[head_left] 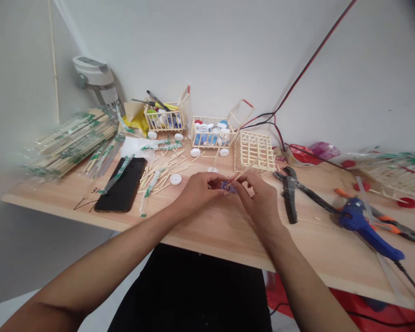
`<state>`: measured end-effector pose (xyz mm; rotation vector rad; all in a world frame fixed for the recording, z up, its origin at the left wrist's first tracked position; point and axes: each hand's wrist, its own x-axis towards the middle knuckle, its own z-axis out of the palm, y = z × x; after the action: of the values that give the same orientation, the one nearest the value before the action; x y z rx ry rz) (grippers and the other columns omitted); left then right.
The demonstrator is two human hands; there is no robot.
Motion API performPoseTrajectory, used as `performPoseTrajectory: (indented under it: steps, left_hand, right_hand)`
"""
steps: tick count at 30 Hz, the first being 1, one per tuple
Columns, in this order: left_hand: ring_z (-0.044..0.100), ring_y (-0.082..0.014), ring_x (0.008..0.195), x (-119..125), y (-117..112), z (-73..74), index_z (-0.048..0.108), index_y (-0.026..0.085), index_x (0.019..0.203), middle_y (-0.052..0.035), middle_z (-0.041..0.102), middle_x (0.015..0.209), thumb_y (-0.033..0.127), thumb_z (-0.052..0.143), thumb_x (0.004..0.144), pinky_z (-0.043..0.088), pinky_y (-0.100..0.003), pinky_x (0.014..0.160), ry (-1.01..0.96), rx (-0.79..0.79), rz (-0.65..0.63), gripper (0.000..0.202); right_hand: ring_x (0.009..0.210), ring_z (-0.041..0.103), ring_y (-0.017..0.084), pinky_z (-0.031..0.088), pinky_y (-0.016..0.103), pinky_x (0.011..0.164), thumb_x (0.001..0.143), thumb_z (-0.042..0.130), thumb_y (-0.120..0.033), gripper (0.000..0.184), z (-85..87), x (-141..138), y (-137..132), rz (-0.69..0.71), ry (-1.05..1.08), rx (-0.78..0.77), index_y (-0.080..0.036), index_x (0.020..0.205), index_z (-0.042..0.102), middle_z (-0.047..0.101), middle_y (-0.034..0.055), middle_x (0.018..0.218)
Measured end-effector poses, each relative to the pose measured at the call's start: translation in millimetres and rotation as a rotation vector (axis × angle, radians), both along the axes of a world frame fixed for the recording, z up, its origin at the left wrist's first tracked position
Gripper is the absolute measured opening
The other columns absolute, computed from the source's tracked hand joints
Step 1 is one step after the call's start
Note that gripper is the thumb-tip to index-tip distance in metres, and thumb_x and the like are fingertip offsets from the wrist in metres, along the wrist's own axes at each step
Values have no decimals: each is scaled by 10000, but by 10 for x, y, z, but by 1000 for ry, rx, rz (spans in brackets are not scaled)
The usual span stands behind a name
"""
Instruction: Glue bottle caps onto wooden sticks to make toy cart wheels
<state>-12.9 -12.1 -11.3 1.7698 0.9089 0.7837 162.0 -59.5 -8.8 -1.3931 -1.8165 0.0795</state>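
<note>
My left hand (203,190) is closed, its fingers and thumb pinching a small bluish-purple bottle cap (227,186) just above the table. A thin wooden stick (245,170) slants up from the fingers of my right hand (261,198), which is closed on it with its lower end close to the cap. Fingers partly cover both pieces, so whether stick and cap touch cannot be told. Right behind my hands are a white cap (212,170) with a stick rising from it and a slatted stick basket (254,152). Another white cap (175,179) lies left of my left hand.
Two stick carts (164,117) (212,133) filled with caps stand by the wall. Cut sticks (164,170), a black phone (121,184) and wrapped chopsticks (72,143) lie left. Black-handled cutters (289,196), a blue glue gun (359,221) and pliers (397,226) lie right.
</note>
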Motion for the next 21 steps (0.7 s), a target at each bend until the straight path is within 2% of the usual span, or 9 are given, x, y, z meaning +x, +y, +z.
performPoseTrajectory:
  steps: [21]
  left_hand:
    - [579, -136, 750, 11, -42, 46, 726, 201, 1039, -15, 706, 912, 288, 707, 751, 427, -254, 677, 45, 64, 7, 301]
  right_hand:
    - [740, 574, 162, 408, 279, 636, 897, 569, -283, 107, 1, 4, 8, 12, -12, 11, -233, 810, 605, 666, 3, 780]
